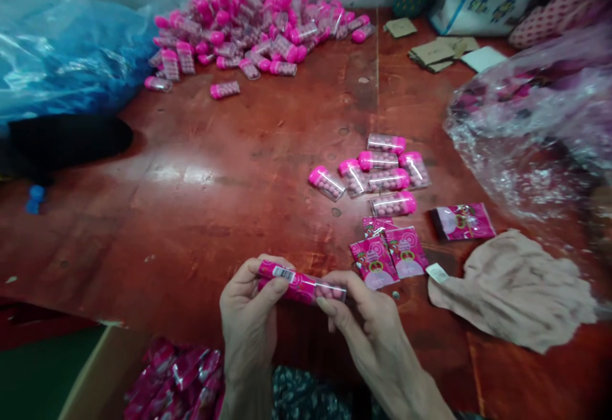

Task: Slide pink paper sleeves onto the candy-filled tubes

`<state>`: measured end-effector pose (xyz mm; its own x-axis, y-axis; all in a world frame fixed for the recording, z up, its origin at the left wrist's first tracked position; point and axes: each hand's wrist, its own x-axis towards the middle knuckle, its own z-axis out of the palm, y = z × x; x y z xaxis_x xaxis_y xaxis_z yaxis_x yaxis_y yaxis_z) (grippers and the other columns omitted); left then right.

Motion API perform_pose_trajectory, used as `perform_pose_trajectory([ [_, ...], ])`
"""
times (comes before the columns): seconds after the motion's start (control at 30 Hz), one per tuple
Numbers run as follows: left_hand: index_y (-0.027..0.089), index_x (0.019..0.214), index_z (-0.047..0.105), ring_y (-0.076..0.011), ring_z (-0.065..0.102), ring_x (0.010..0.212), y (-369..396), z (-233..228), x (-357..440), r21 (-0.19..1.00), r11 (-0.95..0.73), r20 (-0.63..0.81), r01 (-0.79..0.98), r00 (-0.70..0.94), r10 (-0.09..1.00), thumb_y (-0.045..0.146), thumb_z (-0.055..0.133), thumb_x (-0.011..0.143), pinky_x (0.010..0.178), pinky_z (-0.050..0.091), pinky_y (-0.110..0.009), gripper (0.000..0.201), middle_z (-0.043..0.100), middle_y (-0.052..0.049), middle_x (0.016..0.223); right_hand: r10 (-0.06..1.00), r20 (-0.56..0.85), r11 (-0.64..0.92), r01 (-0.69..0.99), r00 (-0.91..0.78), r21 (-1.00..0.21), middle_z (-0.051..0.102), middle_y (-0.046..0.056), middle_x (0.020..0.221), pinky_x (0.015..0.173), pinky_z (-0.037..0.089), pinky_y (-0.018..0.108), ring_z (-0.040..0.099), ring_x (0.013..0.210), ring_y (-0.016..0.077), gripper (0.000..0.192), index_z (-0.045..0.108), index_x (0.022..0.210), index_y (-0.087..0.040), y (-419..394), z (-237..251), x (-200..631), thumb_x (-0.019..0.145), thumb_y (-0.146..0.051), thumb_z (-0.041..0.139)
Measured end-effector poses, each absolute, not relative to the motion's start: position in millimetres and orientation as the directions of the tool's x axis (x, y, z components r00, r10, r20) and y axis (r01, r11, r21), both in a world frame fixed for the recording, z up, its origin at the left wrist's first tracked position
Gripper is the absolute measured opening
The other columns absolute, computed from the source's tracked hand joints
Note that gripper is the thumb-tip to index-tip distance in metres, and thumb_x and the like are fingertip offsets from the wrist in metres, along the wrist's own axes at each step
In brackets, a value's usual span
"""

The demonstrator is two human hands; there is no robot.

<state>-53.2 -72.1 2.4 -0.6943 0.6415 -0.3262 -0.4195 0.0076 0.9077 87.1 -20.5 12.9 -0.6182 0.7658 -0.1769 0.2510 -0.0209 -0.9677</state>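
Observation:
Near the table's front edge, my left hand (253, 305) is closed on a pink printed wrapper sleeve (299, 285) that bears a barcode label. A clear tube of pink candy balls (331, 290) sticks out of the sleeve's right end, pinched between thumb and fingers of my right hand (366, 318). The tube's other end is hidden inside the sleeve. Several flat pink wrappers (405, 251) lie just beyond my right hand. Behind them is a small group of candy tubes (393, 204) with bright pink caps.
A large heap of capped tubes (268, 31) lies at the back. Blue plastic (71, 57) is at left, clear plastic (516, 127) at right. A wrapper stack (463, 222) and beige cloth (521, 286) lie at right. Below the edge, a cardboard box (102, 369) holds pink packets.

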Motion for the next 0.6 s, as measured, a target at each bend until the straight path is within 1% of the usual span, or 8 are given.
perform_pose_trajectory([
  [0.13,0.014,0.068,0.068,-0.0131,0.059,0.060,-75,15,-48,0.921,0.039,-0.307,-0.388,-0.660,0.685,0.014,0.077,0.054,0.057,0.048,-0.021,0.016,0.066,-0.003,0.066,0.800,-0.083,0.057,0.213,-0.594,-0.975,0.052,-0.004,0.058,0.050,0.037,0.019,0.048,0.047,0.0089,0.010,0.055,0.091,-0.018,-28,20,92,0.089,-0.020,0.045],
  [0.27,0.016,0.066,0.065,-0.0127,0.060,0.058,-73,23,-36,0.946,0.009,-0.246,-0.325,-0.697,0.674,0.014,0.077,0.055,0.056,0.049,-0.021,0.016,0.066,-0.001,0.063,0.850,-0.063,0.034,0.174,-0.523,-0.984,0.050,-0.005,0.051,0.046,0.036,0.019,0.048,0.042,0.0085,0.011,0.055,0.087,-0.017,-38,26,93,0.088,-0.021,0.045],
  [0.33,0.016,0.065,0.064,-0.0120,0.060,0.055,-72,22,-30,0.937,-0.057,-0.236,-0.346,-0.742,0.628,0.015,0.079,0.053,0.055,0.050,-0.020,0.019,0.066,0.000,0.060,0.853,-0.127,-0.063,0.142,-0.506,-0.988,0.049,-0.006,0.048,0.042,0.035,0.018,0.047,0.039,0.0080,0.012,0.055,0.084,-0.017,-41,27,92,0.088,-0.025,0.047],
  [0.4,0.017,0.066,0.065,-0.0125,0.059,0.052,-71,20,-24,0.887,-0.137,-0.273,-0.440,-0.741,0.613,0.024,0.081,0.051,0.051,0.050,-0.021,0.023,0.066,0.000,0.058,0.828,-0.223,-0.227,0.055,-0.514,-0.972,0.048,-0.007,0.045,0.038,0.033,0.016,0.046,0.037,0.0069,0.015,0.055,0.084,-0.017,-43,26,90,0.088,-0.029,0.048],
  [0.47,0.018,0.069,0.066,-0.0139,0.059,0.049,-72,17,-18,0.810,-0.165,-0.326,-0.563,-0.665,0.672,0.036,0.080,0.052,0.046,0.050,-0.023,0.028,0.067,-0.001,0.059,0.808,-0.278,-0.365,-0.070,-0.520,-0.929,0.052,-0.005,0.051,0.036,0.033,0.014,0.046,0.037,0.0055,0.019,0.055,0.085,-0.017,-43,24,88,0.088,-0.034,0.049],
  [0.5,0.018,0.072,0.067,-0.0147,0.059,0.050,-74,17,-16,0.777,-0.161,-0.338,-0.609,-0.618,0.710,0.040,0.078,0.054,0.045,0.050,-0.024,0.031,0.068,-0.002,0.061,0.808,-0.283,-0.399,-0.125,-0.517,-0.909,0.055,-0.004,0.056,0.036,0.034,0.014,0.047,0.037,0.0049,0.020,0.055,0.086,-0.017,-43,22,87,0.088,-0.036,0.050],
  [0.53,0.018,0.075,0.067,-0.0159,0.060,0.052,-75,17,-14,0.755,-0.142,-0.345,-0.640,-0.572,0.744,0.042,0.077,0.055,0.045,0.050,-0.025,0.032,0.069,-0.004,0.065,0.813,-0.282,-0.413,-0.162,-0.510,-0.896,0.057,-0.003,0.061,0.036,0.035,0.014,0.048,0.038,0.0044,0.021,0.055,0.087,-0.017,-43,20,86,0.087,-0.038,0.050],
  [0.6,0.017,0.083,0.069,-0.0178,0.062,0.058,-77,17,-10,0.747,-0.099,-0.354,-0.657,-0.520,0.778,0.038,0.078,0.057,0.045,0.051,-0.025,0.034,0.071,-0.007,0.076,0.820,-0.279,-0.413,-0.179,-0.500,-0.893,0.059,-0.002,0.065,0.036,0.036,0.014,0.049,0.038,0.0041,0.023,0.055,0.089,-0.016,-43,16,86,0.087,-0.039,0.051],
])
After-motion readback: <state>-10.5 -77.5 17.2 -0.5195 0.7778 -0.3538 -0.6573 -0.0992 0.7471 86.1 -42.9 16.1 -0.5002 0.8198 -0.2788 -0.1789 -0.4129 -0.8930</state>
